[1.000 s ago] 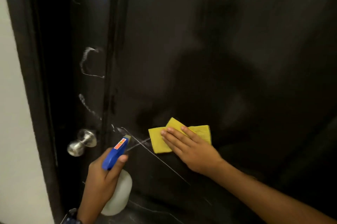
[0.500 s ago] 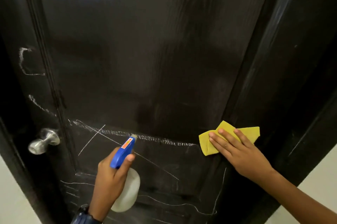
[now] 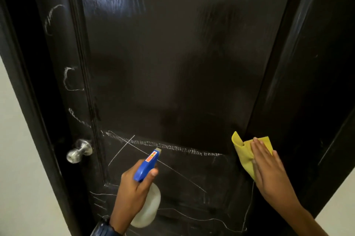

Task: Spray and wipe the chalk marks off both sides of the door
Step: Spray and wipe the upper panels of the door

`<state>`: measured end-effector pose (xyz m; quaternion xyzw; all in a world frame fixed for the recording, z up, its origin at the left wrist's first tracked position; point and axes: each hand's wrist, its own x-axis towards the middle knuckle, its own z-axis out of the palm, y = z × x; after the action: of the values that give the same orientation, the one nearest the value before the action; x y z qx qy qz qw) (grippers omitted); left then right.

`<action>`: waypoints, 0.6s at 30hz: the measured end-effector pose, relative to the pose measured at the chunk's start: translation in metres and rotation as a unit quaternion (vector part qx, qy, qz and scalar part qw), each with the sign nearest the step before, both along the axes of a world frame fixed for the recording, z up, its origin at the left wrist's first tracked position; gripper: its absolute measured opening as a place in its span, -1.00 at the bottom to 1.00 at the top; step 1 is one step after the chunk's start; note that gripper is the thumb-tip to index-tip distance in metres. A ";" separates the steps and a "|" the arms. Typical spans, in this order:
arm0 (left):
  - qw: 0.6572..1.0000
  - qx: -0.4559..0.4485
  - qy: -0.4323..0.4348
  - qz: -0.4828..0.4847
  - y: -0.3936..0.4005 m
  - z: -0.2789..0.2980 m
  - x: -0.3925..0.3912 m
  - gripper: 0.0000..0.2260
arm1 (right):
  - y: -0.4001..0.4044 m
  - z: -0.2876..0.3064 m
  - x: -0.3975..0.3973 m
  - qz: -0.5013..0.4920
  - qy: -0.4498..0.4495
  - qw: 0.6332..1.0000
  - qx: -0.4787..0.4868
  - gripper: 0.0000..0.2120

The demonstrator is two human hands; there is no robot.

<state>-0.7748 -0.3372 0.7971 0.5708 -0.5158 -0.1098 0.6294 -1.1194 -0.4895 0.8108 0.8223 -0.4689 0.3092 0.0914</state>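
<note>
So the dark brown, glossy wooden door (image 3: 182,62) filled pretty much the whole view, and it was covered in white chalk marks (image 3: 172,148): a rough horizontal band across the middle, a couple of thin crossing lines under it, squiggles down near the bottom, and some loops up the left stile above the round silver metal doorknob (image 3: 79,151).

The left hand (image 3: 132,191) was wrapped around the neck of a white plastic spray bottle with a blue trigger head (image 3: 147,166), thumb curled over the right side of the blue part. The nozzle pointed up at the door, sitting right in front of the chalk band. Couldn't tell if the trigger was actually squeezed. There was a dark wristwatch (image 3: 104,226) on that wrist.

The right hand (image 3: 269,170) was flat, fingers straight and together, pressing a folded yellow cloth (image 3: 245,151) against the door's right stile, just past the right end of the chalk band. One corner of the cloth stuck up loose at the top left. A thin chalk line ran down the door just below the cloth.

Pale wall (image 3: 17,158) showed on the left, past the dark frame.
</note>
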 end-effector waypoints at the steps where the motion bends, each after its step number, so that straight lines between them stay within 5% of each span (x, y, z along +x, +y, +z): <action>1: 1.000 -0.003 -0.002 -0.008 0.001 0.002 0.005 -0.31 | 0.006 0.001 0.006 -0.002 -0.061 0.998 0.035 -0.50; 8: 0.997 -0.001 -0.051 -0.061 0.002 0.009 0.045 -0.53 | 0.063 0.016 0.053 -0.025 -0.352 0.918 0.180 -0.58; 14: 0.996 -0.011 -0.047 -0.079 -0.013 0.014 0.081 -0.66 | 0.112 0.004 0.075 -0.090 -0.450 0.867 0.197 -0.62; 18: 0.994 -0.017 -0.043 -0.101 -0.016 0.016 0.083 -0.67 | 0.137 0.002 0.074 -0.123 -0.550 0.799 0.211 -0.66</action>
<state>-0.6922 -0.3533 0.8127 0.5095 -0.5989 -0.1398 0.6018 -1.0454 -0.3524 0.8123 0.4482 -0.5915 0.5889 -0.3200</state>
